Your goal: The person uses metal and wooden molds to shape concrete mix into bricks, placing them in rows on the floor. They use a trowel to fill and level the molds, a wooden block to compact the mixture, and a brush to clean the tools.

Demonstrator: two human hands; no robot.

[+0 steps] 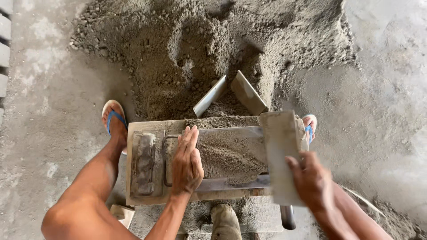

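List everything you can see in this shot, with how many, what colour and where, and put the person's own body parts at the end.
Sand-cement heap: one, grey-brown, top centre on the floor.
Block mould: one, grey wood and metal, centre, filled with mix.
Mix in mould: one fill, grey-brown, inside the mould's middle.
Flat board: one, grey, on edge at the mould's right end, held by the right hand.
Scoop: one, grey metal, stuck in the heap behind the mould.
Stacked blocks: several, pale grey, left edge.
Concrete floor: grey, all round.
Sandals: two, blue straps, either side of the mould.
Left hand: flat on the mix.
Right hand: fingers gripping the board.
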